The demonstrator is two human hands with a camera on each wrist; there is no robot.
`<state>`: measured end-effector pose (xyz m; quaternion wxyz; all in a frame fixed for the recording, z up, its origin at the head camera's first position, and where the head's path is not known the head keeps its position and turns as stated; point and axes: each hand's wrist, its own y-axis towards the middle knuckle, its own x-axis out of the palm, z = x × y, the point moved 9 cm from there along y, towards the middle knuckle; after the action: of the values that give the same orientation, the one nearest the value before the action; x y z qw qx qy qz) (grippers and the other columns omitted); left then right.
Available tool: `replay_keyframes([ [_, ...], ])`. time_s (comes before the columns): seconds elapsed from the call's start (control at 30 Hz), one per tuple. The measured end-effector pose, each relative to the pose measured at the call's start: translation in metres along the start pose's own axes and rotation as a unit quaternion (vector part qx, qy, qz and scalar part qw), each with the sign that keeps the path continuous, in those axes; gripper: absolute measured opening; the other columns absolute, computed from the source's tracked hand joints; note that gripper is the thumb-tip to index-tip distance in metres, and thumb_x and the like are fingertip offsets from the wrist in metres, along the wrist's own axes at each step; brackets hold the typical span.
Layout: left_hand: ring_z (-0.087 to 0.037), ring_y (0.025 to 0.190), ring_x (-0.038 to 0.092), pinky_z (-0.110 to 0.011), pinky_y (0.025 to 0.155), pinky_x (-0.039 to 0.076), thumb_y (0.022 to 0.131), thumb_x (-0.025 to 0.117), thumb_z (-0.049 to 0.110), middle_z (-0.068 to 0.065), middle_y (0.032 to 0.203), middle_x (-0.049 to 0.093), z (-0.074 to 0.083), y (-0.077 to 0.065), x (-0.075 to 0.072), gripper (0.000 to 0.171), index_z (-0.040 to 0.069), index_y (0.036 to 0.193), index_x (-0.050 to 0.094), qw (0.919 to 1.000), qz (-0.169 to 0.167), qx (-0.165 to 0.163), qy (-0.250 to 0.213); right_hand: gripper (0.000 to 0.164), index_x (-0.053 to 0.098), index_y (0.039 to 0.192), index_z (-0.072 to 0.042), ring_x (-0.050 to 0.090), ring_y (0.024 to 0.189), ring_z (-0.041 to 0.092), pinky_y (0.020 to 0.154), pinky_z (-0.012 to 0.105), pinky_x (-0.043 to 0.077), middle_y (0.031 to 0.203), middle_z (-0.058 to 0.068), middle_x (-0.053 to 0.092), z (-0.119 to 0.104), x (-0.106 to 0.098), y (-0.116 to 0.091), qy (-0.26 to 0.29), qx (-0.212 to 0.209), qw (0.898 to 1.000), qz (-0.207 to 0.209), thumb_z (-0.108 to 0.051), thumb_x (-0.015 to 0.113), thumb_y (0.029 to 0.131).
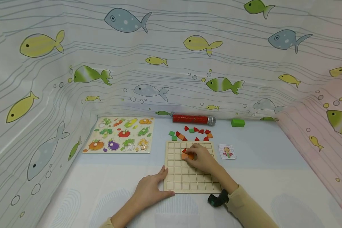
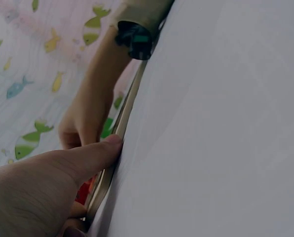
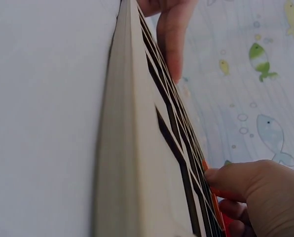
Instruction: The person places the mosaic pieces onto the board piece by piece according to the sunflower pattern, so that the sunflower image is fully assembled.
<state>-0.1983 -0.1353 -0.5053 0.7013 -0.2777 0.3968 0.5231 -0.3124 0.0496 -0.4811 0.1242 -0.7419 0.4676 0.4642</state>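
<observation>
A square wooden grid board lies on the table in the head view. My left hand steadies its near left corner, thumb along the front edge and fingers spread at the left side. Over the upper middle cells, my right hand pinches an orange tile between thumb and curled fingers, which partly hide it. Beside the fingertips on the grid are an orange square tile and a red wedge tile. In the right wrist view the thumb is right at the board's surface, against orange.
Loose red, orange and green tiles lie behind the board. A pattern card is to its right, and a vegetable puzzle board to its left. Farther back are a red microphone and a green block, near the fish-patterned backdrop.
</observation>
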Motion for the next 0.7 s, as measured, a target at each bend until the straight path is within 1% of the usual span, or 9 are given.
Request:
replay_keyframes([
  [0.13, -0.033, 0.126, 0.069, -0.050, 0.098, 0.059, 0.080, 0.085, 0.064, -0.010, 0.158, 0.053, 0.0000, 0.0000, -0.0003, 0.096, 0.007, 0.152, 0.058, 1.0000, 0.001, 0.001, 0.000, 0.023, 0.081, 0.111, -0.009, 0.056, 0.087, 0.014, 0.073, 0.027, 0.051, 0.104, -0.001, 0.069, -0.0006, 0.0006, 0.0003, 0.002, -0.013, 1.000, 0.005, -0.022, 0.084, 0.092],
  [0.27, -0.033, 0.126, 0.069, -0.049, 0.098, 0.059, 0.080, 0.084, 0.065, -0.010, 0.158, 0.053, -0.0001, -0.0001, -0.0002, 0.096, 0.007, 0.152, 0.058, 1.0000, 0.002, 0.001, 0.004, 0.021, 0.080, 0.112, -0.011, 0.063, 0.099, 0.016, 0.085, 0.035, 0.056, 0.108, -0.001, 0.072, -0.0015, 0.0006, -0.0001, 0.010, -0.030, 0.999, 0.013, -0.018, 0.084, 0.092],
  [0.37, -0.032, 0.126, 0.069, -0.049, 0.097, 0.059, 0.080, 0.084, 0.065, -0.010, 0.158, 0.053, -0.0002, -0.0001, 0.0001, 0.096, 0.007, 0.152, 0.058, 1.0000, 0.001, 0.001, 0.007, 0.022, 0.080, 0.114, -0.011, 0.065, 0.107, 0.018, 0.093, 0.040, 0.057, 0.111, -0.001, 0.074, -0.0021, 0.0012, -0.0005, 0.012, -0.039, 0.999, 0.016, -0.017, 0.083, 0.093],
  [0.47, -0.032, 0.126, 0.069, -0.049, 0.098, 0.059, 0.080, 0.084, 0.065, -0.010, 0.158, 0.053, -0.0001, -0.0002, 0.0000, 0.096, 0.007, 0.152, 0.058, 1.0000, 0.001, 0.001, 0.006, 0.023, 0.080, 0.116, -0.011, 0.066, 0.109, 0.019, 0.096, 0.042, 0.057, 0.112, -0.001, 0.076, -0.0024, 0.0017, -0.0007, 0.011, -0.043, 0.999, 0.016, -0.016, 0.083, 0.093],
  [0.7, -0.031, 0.127, 0.069, -0.049, 0.097, 0.059, 0.080, 0.085, 0.063, -0.011, 0.158, 0.053, 0.0005, -0.0004, -0.0001, 0.096, 0.006, 0.152, 0.058, 1.0000, 0.003, 0.003, 0.005, 0.024, 0.079, 0.117, -0.011, 0.067, 0.108, 0.018, 0.096, 0.041, 0.057, 0.111, -0.002, 0.077, -0.0022, 0.0015, -0.0003, 0.006, -0.041, 0.999, 0.012, -0.017, 0.083, 0.093],
])
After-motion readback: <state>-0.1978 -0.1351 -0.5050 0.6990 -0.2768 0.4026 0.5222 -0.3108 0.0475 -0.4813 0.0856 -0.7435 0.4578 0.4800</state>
